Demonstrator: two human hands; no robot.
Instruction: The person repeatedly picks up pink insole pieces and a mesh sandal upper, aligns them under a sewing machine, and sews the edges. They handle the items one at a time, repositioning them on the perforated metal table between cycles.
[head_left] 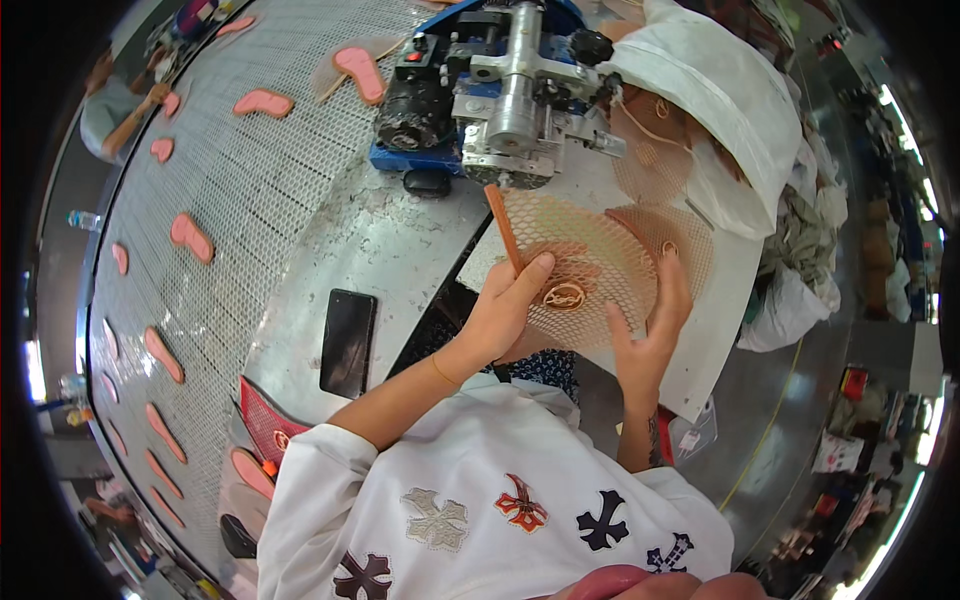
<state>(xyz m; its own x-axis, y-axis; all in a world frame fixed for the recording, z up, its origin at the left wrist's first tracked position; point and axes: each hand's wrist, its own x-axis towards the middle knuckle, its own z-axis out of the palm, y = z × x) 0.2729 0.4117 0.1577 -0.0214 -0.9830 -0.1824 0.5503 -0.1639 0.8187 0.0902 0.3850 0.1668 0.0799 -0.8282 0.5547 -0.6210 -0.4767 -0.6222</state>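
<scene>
My left hand (512, 305) is closed on a tan mesh shoe-upper piece (590, 245), thumb on top. The piece has an orange-brown strip (503, 228) along its left edge and a round emblem (565, 295) near its lower part. At its right edge, my right hand (652, 335) has its thumb and fingers spread apart; whether they touch the mesh I cannot tell. The far end of the strip reaches the underside of a metal bench machine (510, 120). More tan mesh (692, 240) lies behind, partly covered.
On the left runs a mesh conveyor belt (300, 170) carrying several pink sole-shaped pieces (191, 238). A black phone (348, 342) lies on the metal tabletop (300, 330). White cloth (715, 90) drapes at the right, beside piled bags (790, 310). Another person (115, 115) works across the belt.
</scene>
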